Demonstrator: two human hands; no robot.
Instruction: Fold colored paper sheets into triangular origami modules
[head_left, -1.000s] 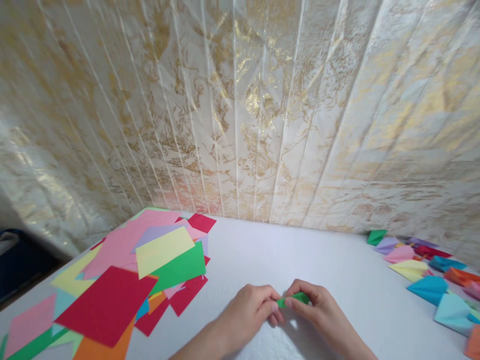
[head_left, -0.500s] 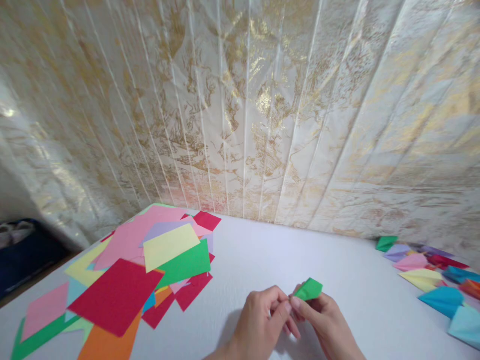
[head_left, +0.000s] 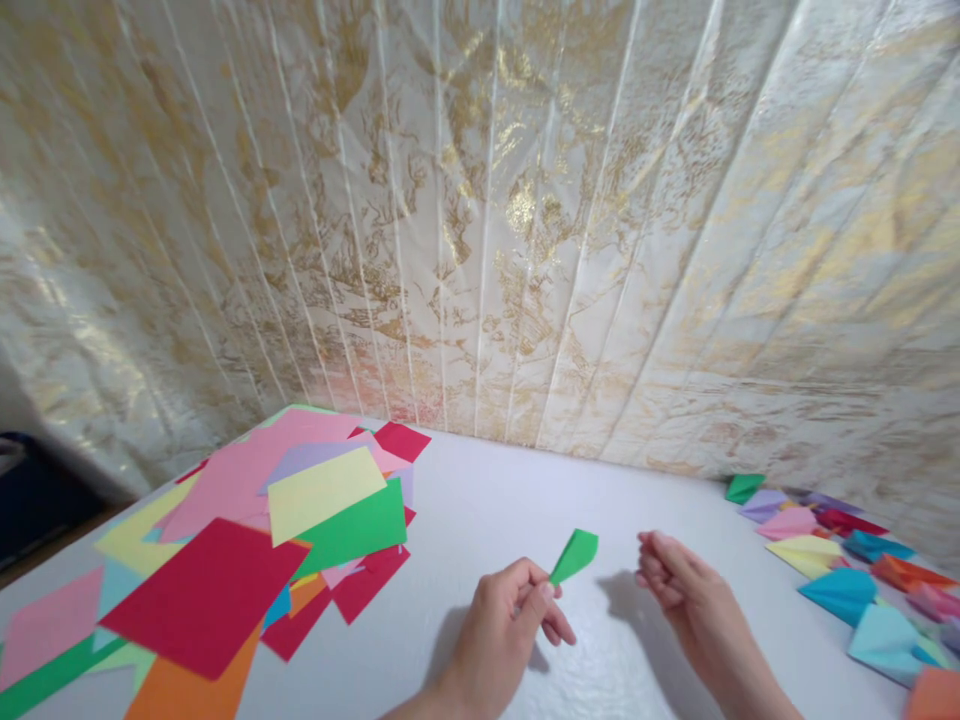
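Note:
My left hand (head_left: 510,625) pinches the lower end of a small folded green paper piece (head_left: 574,555) between thumb and forefinger, holding it just above the white table (head_left: 480,510). My right hand (head_left: 679,590) hovers a short way to the right of it, fingers loosely curled and apart, holding nothing. A heap of flat coloured paper squares (head_left: 225,560) lies to the left of my hands. Several folded paper shapes (head_left: 840,570) lie along the right side.
A crinkled white and gold sheet (head_left: 480,220) hangs as a backdrop right behind the table. The table's left edge drops to a dark floor area (head_left: 37,500). Bare white tabletop lies between the two paper groups.
My right hand has let go of the green piece and moved off to the right. My left hand alone now holds it, with the piece raised and tilted up.

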